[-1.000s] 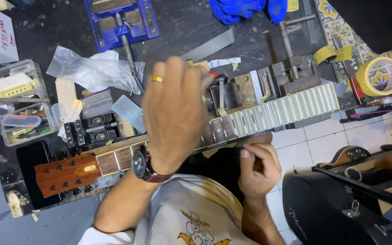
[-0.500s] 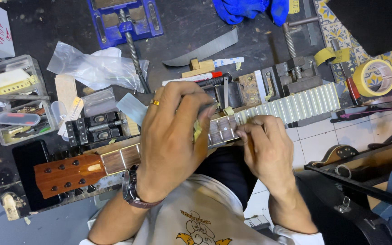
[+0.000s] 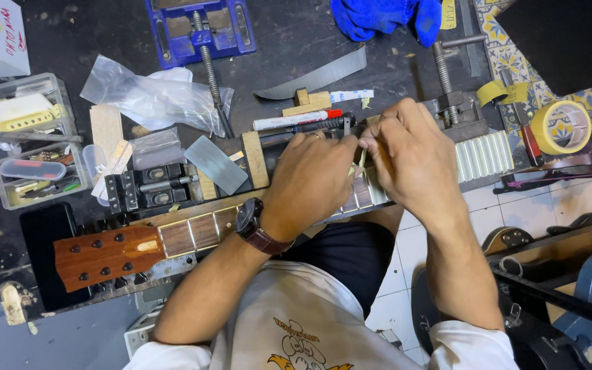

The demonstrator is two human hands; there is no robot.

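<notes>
Two hands meet over the guitar neck (image 3: 193, 233), which lies across the dark desk (image 3: 296, 34) with its brown headstock at the left and its masked, taped frets running right. Left hand (image 3: 310, 185), with a ring and a brown-strapped wristwatch (image 3: 255, 223), rests palm down on the fretboard, fingers (image 3: 340, 161) curled toward the right hand. Right hand (image 3: 412, 154) sits just beside it, thumb and forefinger pinched shut on a thin pale strip (image 3: 362, 159) that stands upright between the two hands, right above the frets. Cannot tell if the left fingers actually grip the strip or just press the neck; they are closed down, touching the wood. The neck passes under both palms and comes out at the right as a run of white taped frets (image 3: 484, 154).

Containers: clear plastic box (image 3: 25, 137) at the far left of the desk, open, holding a cream guitar pickup, a small lidded case with red bits and other small parts too small to tell. Crumpled clear plastic bag (image 3: 149, 96) near it, contents unclear. Small clear tub (image 3: 92, 159) just beside the box.

Rest: blue vise (image 3: 200, 27) at the top, blue cloth (image 3: 385, 17) top right, roll of yellow tape (image 3: 560, 127) at the right edge, red-capped marker (image 3: 296, 121) just above the left hand, grey curved blade (image 3: 316, 75) above that, black tuner set (image 3: 149, 188) left of the hands.
</notes>
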